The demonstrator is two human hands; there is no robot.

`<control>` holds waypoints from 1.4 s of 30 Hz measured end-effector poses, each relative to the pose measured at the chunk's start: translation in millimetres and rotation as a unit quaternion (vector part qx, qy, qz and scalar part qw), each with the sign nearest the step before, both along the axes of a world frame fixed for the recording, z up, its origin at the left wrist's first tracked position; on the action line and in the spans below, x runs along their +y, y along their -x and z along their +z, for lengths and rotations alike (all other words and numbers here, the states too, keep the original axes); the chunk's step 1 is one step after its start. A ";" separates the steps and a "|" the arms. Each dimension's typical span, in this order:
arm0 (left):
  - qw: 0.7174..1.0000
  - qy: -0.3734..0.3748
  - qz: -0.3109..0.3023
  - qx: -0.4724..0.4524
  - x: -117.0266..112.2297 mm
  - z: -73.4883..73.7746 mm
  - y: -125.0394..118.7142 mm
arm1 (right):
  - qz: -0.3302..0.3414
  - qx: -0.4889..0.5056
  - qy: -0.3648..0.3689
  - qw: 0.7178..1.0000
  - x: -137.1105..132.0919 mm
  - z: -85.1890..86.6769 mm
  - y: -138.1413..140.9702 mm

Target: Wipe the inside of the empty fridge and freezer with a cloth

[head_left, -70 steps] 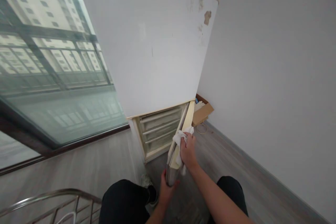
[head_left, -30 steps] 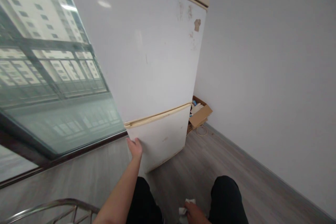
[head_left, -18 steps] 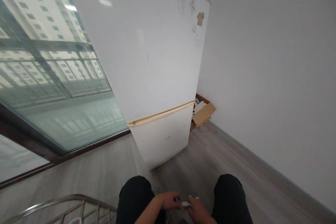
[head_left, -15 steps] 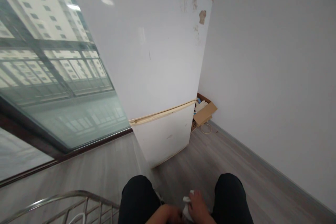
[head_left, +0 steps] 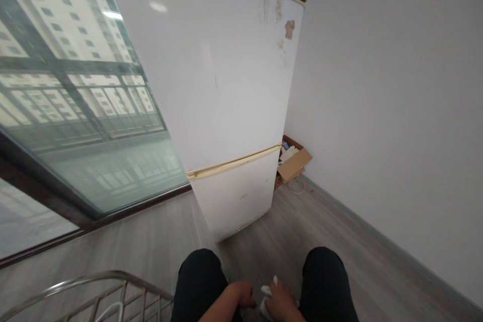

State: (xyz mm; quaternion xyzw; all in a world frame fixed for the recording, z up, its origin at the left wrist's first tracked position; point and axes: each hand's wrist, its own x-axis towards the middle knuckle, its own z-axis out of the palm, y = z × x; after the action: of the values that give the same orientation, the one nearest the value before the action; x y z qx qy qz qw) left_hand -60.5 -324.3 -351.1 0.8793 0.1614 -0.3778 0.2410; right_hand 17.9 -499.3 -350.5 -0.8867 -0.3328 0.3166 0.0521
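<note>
At the bottom of the view, between my dark-trousered knees, my right hand (head_left: pixel 281 302) is closed around a crumpled white cloth (head_left: pixel 265 292), part of which sticks out past the fingers. Just left of it is my left hand (head_left: pixel 243 294), its fingers curled inward. A small gap separates this hand from the cloth; whatever its fingers may hold is hidden. Beyond both knees stands a tall white fridge (head_left: pixel 241 201) with two doors, scuffed and stained near its upper right corner.
An open cardboard box (head_left: pixel 296 163) of mixed items sits on the floor behind the fridge, against the white wall (head_left: pixel 388 110). A cable loop (head_left: pixel 296 185) lies beside it. Metal rails (head_left: pixel 124 279) curve at lower left. Glass doors (head_left: pixel 151 171) stand on the left.
My left hand has moved up and away from the cloth, opening a gap between the hands. My right hand keeps the cloth and sits slightly lower. The view has shifted a little.
</note>
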 end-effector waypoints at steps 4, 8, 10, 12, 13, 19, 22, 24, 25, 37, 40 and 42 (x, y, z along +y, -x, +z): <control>0.999 -0.015 -0.027 0.032 -4.5 -0.3 0.0 | 0.032 -0.006 -0.020 0.999 -1.0 -4.4 -1.8; 0.999 -0.025 -0.027 0.028 4.0 2.8 -1.8 | 0.040 0.020 -0.049 0.998 -7.4 -15.5 -12.6; 0.999 -0.025 -0.022 0.024 6.7 4.1 -3.5 | 0.044 0.023 -0.058 0.997 -9.4 -20.8 -15.9; 1.000 -0.021 -0.016 0.015 6.7 5.0 -5.7 | 0.043 0.021 -0.056 0.997 -9.8 -24.9 -17.3; 1.000 -0.019 -0.013 0.010 5.7 5.4 -6.9 | 0.045 0.019 -0.055 0.997 -9.4 -26.4 -17.5; 1.000 0.007 -0.008 -0.011 -4.6 7.8 -12.4 | 0.049 0.015 -0.045 0.998 -7.1 -30.6 -16.8; 1.000 0.016 -0.010 -0.021 -5.7 6.7 -11.2 | 0.046 0.010 -0.055 0.997 -8.4 -31.7 -16.0; 1.000 0.005 -0.014 -0.005 -4.0 4.5 -9.7 | 0.050 0.011 -0.058 0.997 -9.2 -31.7 -15.8; 1.000 -0.003 -0.018 0.006 -2.7 3.1 -9.1 | 0.052 0.013 -0.056 0.997 -9.2 -31.4 -16.0; 0.999 -0.009 -0.022 0.036 1.1 -4.2 -6.0 | 0.060 0.028 -0.034 0.997 -7.4 -31.5 -19.8; 0.998 -0.016 -0.023 0.049 3.7 -4.4 -3.7 | 0.054 0.024 -0.054 0.997 -8.5 -32.8 -18.9; 0.999 -0.019 -0.017 0.040 5.7 -4.2 -1.7 | 0.044 0.019 -0.059 0.997 -8.8 -33.9 -18.3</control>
State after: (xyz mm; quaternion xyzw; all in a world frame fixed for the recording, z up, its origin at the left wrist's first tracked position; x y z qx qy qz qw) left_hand -58.7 -318.6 -355.3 0.8705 0.1628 -0.4140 0.2108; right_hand 36.2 -508.2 -384.5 -0.8604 -0.3885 0.3153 0.0965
